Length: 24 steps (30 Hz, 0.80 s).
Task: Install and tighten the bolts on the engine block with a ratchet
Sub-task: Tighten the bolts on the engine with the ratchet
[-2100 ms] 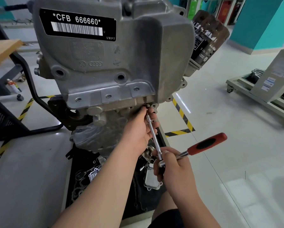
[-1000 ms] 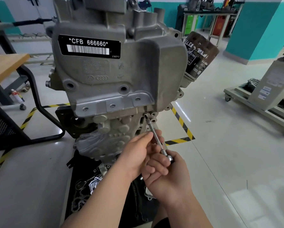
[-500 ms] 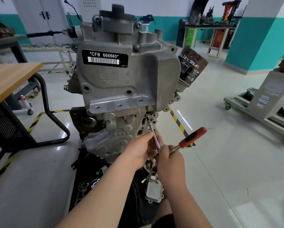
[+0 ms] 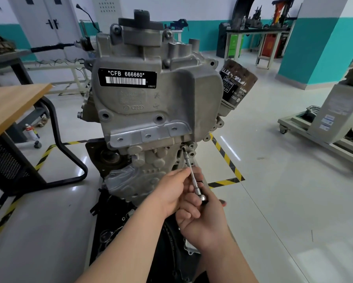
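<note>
Working the tightening step on one bolt (image 4: 183,148) at the lower right edge of the engine block (image 4: 157,103), just right of the frame's centre and under the flanged ledge (image 4: 163,132) of the casting. Gripping the ratchet (image 4: 203,198) with the right hand (image 4: 204,219) at lower centre, fingers curled round the head end and hiding nearly all of the handle. Pinching the thin extension bar (image 4: 188,162) between thumb and fingertips of the left hand (image 4: 171,190), just above the right hand and touching it, steadying the bar along its slope up and slightly left to the bolt. Judging from the bar's tip sitting on the bolt head, running this fastener down rather than starting it by finger; not being able to tell how far home. Next, probably calling for a short swing of the handle with the right hand while holding the bar in line with the bolt, avoiding any sideways lean and a slip off the head. Then, going by several holes (image 4: 148,136) looking unfilled along the ledge and on the face above, likely moving on to further bolts.
</note>
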{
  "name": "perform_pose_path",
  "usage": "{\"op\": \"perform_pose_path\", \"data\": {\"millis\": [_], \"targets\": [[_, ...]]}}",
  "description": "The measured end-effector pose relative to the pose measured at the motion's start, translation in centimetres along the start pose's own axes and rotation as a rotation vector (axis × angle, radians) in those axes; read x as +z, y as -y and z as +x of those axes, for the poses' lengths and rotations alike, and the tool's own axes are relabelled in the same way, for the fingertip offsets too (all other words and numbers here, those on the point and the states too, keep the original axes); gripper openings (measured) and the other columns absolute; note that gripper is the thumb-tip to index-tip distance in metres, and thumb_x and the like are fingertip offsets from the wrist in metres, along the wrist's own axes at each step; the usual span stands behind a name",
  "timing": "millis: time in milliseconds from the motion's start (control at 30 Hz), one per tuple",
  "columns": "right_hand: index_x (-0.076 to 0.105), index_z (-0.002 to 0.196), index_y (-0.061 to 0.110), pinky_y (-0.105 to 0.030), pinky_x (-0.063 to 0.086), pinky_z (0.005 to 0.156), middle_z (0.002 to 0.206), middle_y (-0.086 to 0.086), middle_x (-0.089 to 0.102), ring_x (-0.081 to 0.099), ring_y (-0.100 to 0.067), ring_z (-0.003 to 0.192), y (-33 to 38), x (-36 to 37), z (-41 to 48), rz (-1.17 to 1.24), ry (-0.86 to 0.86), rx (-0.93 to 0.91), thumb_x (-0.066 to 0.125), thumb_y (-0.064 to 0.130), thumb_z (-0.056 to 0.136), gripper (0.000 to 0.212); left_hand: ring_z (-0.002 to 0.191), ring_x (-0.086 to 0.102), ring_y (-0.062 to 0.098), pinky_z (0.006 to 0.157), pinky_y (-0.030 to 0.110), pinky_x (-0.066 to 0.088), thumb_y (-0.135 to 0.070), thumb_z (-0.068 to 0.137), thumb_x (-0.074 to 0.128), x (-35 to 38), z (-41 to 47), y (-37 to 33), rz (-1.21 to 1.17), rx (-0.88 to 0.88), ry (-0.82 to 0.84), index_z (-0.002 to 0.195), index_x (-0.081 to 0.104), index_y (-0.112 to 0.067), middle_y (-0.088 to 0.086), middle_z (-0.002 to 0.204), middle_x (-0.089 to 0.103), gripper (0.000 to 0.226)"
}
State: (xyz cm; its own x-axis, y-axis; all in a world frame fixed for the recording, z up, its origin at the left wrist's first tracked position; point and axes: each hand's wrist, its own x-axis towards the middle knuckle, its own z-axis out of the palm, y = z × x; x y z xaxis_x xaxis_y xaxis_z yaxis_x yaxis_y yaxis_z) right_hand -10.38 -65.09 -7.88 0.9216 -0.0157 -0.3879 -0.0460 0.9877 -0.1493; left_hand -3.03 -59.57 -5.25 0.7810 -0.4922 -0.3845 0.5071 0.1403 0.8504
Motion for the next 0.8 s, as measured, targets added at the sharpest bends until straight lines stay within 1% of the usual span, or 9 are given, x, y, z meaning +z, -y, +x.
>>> {"op": "perform_pose_path", "data": {"millis": [200,267,367,467,500,567,667,733,800], "targets": [[0.056,0.072,0.012,-0.019,0.026,0.033,0.045,0.005,0.034,0.026,-0.009,0.028,-0.5,-0.2,0.5,0.04,-0.002,0.025,0.04,0.034,0.096,0.036,0.054,0.06,0.012,0.051,0.023,0.05,-0.018,0.101,0.045,-0.1,0.2,0.2,0.023,0.023,-0.036,0.088,0.064,-0.008,0.0,0.06,0.066,0.025],[0.056,0.07,0.014,-0.023,0.03,0.037,0.047,0.002,0.04,0.029,-0.011,0.033,-0.5,-0.5,0.6,-0.324,-0.19,-0.168,0.04,0.033,0.097,0.037,0.052,0.06,0.013,0.045,0.021,0.048,-0.018,0.101,0.044,-0.1,0.2,0.3,0.02,0.016,-0.038,0.089,0.064,-0.008,0.0,0.06,0.066,0.025],[0.057,0.077,0.02,-0.026,0.038,0.046,0.052,0.008,0.055,0.049,-0.008,0.045,0.1,-1.5,0.4,-1.229,-0.492,-0.606,0.037,0.041,0.097,0.036,0.057,0.061,0.012,0.054,0.023,0.046,-0.019,0.101,0.044,0.1,0.4,0.5,0.074,0.02,-0.047,0.09,0.065,-0.011,-0.004,0.062,0.067,0.025],[0.057,0.106,0.028,-0.025,0.034,0.048,0.065,0.012,0.059,0.056,-0.007,0.056,0.3,-1.5,0.2,-1.692,-0.463,-0.72,0.032,0.045,0.097,0.031,0.061,0.06,0.013,0.065,0.027,0.043,-0.02,0.1,0.047,0.3,0.4,0.7,0.075,0.025,-0.073,0.088,0.065,-0.012,-0.005,0.061,0.067,0.023],[0.061,0.104,0.025,-0.024,0.035,0.048,0.063,0.011,0.057,0.053,-0.008,0.053,0.0,-1.2,0.0,-1.509,-0.409,-0.69,0.034,0.042,0.099,0.033,0.061,0.062,0.013,0.063,0.026,0.045,-0.02,0.1,0.047,0.3,0.3,0.7,0.06,0.02,-0.076,0.088,0.066,-0.011,-0.004,0.062,0.068,0.024],[0.064,0.08,0.016,-0.024,0.032,0.04,0.051,0.004,0.047,0.039,-0.01,0.037,-0.1,-0.4,0.0,-0.721,-0.263,-0.365,0.041,0.036,0.098,0.036,0.056,0.063,0.014,0.052,0.024,0.05,-0.021,0.1,0.047,0.2,0.2,0.5,0.015,0.0,-0.057,0.088,0.067,-0.009,0.0,0.068,0.07,0.026],[0.054,0.07,0.013,-0.017,0.024,0.035,0.041,0.006,0.034,0.021,-0.008,0.028,0.1,0.5,-0.1,0.17,-0.021,0.121,0.044,0.033,0.095,0.033,0.07,0.063,0.021,0.062,0.026,0.049,-0.021,0.1,0.046,0.0,0.1,0.1,-0.007,-0.014,-0.04,0.087,0.067,-0.006,0.006,0.072,0.071,0.028],[0.053,0.071,0.013,-0.017,0.024,0.034,0.041,0.007,0.034,0.024,-0.008,0.026,-0.2,0.6,-0.2,0.17,-0.014,0.143,0.041,0.033,0.097,0.035,0.07,0.062,0.021,0.056,0.023,0.048,-0.02,0.1,0.047,0.0,0.1,0.0,0.014,0.008,-0.055,0.085,0.065,-0.007,0.004,0.065,0.069,0.028],[0.057,0.07,0.016,-0.019,0.026,0.034,0.043,0.005,0.036,0.026,-0.01,0.028,-0.7,0.4,0.1,-0.116,-0.113,-0.012,0.041,0.038,0.098,0.039,0.054,0.058,0.015,0.047,0.021,0.048,-0.02,0.1,0.047,0.1,-0.1,-0.1,0.019,0.012,-0.071,0.082,0.064,-0.007,0.002,0.059,0.067,0.027]]}}
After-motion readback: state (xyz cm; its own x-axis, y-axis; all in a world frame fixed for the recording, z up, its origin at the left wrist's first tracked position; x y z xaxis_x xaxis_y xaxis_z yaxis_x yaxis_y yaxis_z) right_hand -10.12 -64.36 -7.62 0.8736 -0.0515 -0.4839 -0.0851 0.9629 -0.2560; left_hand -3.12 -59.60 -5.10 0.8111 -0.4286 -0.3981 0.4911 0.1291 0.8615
